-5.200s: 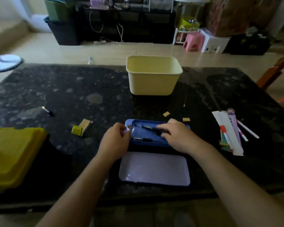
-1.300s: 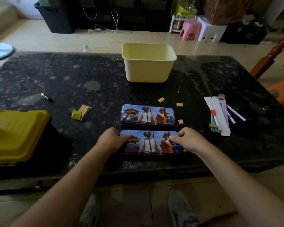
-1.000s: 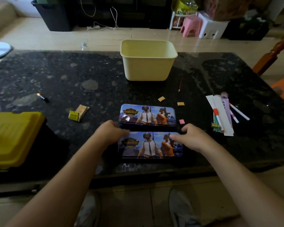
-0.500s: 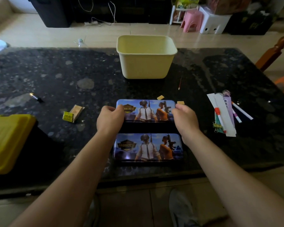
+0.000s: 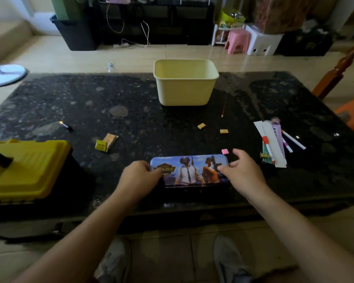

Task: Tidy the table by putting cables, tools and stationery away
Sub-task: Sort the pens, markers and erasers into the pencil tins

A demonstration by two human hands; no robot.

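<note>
While the case [image 5: 189, 170] is gripped at both short ends, its long axis lies left-right.
Left hand [image 5: 139, 177] is clamped on it; right hand [image 5: 242, 173] touches with fingers loosely spread, near the table [image 5: 172, 123] front edge.

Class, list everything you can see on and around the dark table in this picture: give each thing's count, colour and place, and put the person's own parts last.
Table: one, black speckled stone, fills the middle.
Tub: one, pale yellow, far centre.
Pencil case: one visible, blue with printed figures, near edge.
Toolbox: one, yellow, left edge.
Erasers: two tan, one pink, right of centre.
Pencil: one, reddish, right of the tub.
Markers and paper strips: a pile, white and mixed colours, right side.
Small box: one, yellow and tan, left of centre.
Stool: one, pink, on the floor behind.
Left hand: on the case's left end.
Right hand: at its right end.
</note>
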